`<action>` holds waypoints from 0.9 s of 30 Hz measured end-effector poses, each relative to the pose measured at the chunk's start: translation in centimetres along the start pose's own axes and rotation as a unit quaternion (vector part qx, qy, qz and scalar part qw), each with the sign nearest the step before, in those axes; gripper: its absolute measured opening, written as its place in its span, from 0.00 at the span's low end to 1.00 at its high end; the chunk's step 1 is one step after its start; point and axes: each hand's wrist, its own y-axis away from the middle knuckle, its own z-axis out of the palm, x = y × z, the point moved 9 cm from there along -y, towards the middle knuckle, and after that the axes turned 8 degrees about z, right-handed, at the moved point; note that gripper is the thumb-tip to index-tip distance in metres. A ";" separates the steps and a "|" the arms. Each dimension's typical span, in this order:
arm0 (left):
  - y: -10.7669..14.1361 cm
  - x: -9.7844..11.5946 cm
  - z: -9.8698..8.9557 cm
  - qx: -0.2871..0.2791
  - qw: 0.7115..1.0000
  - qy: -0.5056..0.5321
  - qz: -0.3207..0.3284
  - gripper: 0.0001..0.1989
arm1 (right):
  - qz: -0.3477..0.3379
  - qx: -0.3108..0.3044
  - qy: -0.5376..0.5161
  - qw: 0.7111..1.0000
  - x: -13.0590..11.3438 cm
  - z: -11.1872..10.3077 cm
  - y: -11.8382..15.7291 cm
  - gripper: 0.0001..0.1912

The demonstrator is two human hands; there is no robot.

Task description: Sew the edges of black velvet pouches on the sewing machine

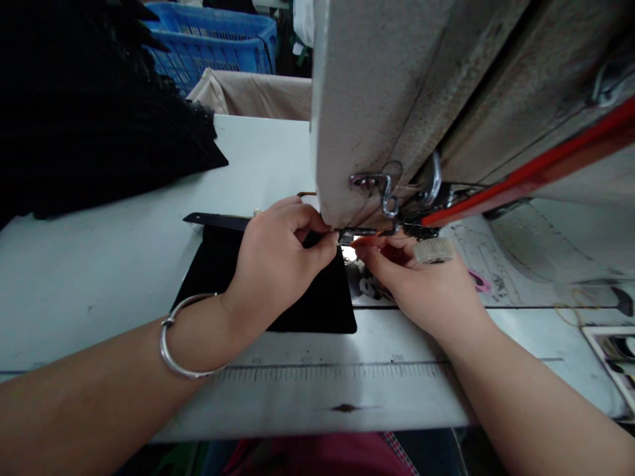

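A black fabric piece (pixel 317 304) lies flat on the white sewing table, its right edge beside the lit needle area. Over it is my left hand (pixel 282 254), thumb and forefinger pinched at the fabric's upper right edge by the presser foot (pixel 350 238). My right hand (pixel 417 277) is just right of the foot, thumb and fingers pressed together; what they hold, if anything, is too small to name. A narrow dark strip (pixel 218 221) lies along the fabric's upper left edge. The sewing machine head (pixel 367 112) hangs above both hands.
A heap of black fabric (pixel 99 119) covers the table's back left. Behind the table stand a blue crate (pixel 223 39) and a beige cloth-lined bin (pixel 262 94). A ruler scale (pixel 317 373) runs along the front. A red bar (pixel 536 162) slants across the machine at right.
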 end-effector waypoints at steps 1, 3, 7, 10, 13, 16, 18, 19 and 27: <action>0.0 0.0 0.0 0.002 1.000 0.002 0.001 0.03 | -0.003 -0.001 -0.003 1.000 0.0 0.0 0.0 0.08; 0.1 0.0 0.0 0.001 1.000 0.003 0.002 0.01 | -0.008 -0.002 -0.006 1.000 -0.1 0.0 0.0 0.08; 0.1 -0.1 0.1 -0.006 1.000 0.002 0.002 0.01 | -0.012 -0.005 -0.008 1.000 -0.2 0.1 0.0 0.07; 0.1 -0.1 0.1 -0.010 1.000 0.014 0.005 0.02 | -0.021 -0.001 -0.006 1.000 -0.4 0.1 -0.1 0.06; 0.1 -0.2 0.2 -0.016 1.000 0.024 0.003 0.03 | -0.030 0.005 -0.004 1.000 -0.6 -0.1 -0.1 0.06; 0.1 -0.3 0.1 -0.017 1.000 0.025 -0.006 0.03 | -0.035 0.010 -0.003 0.999 -0.7 -0.3 0.0 0.06; 0.1 -0.4 0.1 -0.017 0.999 0.025 -0.011 0.03 | -0.036 0.011 0.000 0.999 -0.8 -0.3 0.0 0.06; 0.1 -0.4 0.1 -0.019 0.999 0.025 -0.012 0.03 | -0.036 0.011 0.001 0.999 -0.8 -0.3 0.1 0.06; 0.1 -0.3 -0.1 -0.010 1.000 0.001 0.005 0.04 | -0.009 0.017 -0.011 1.000 -0.4 -0.3 0.1 0.06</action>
